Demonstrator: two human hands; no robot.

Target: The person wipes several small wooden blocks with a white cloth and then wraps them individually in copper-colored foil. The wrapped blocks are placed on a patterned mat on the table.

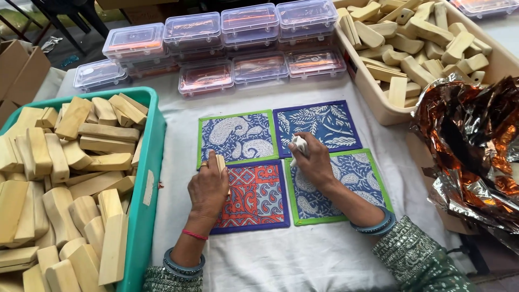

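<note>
Mid-frame, the left hand (208, 186) closes on a wooden block (220, 162), pressing it on the red mat (254, 197). The right hand (313, 162) grips a white cloth (299, 145) over the blue mat (338, 186), perhaps for wiping.

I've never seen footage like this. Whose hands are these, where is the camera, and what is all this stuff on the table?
The camera sits on a person's head and looks down at their own two bare hands. The left hand holds a small wooden block; the right hand grips a small white piece. Both rest on four patterned cloth mats laid in a square on a white tablecloth. A green crate on the left and a beige bin hold more wooden blocks. Clear plastic boxes are stacked behind, and crinkled foil lies at right.
</note>
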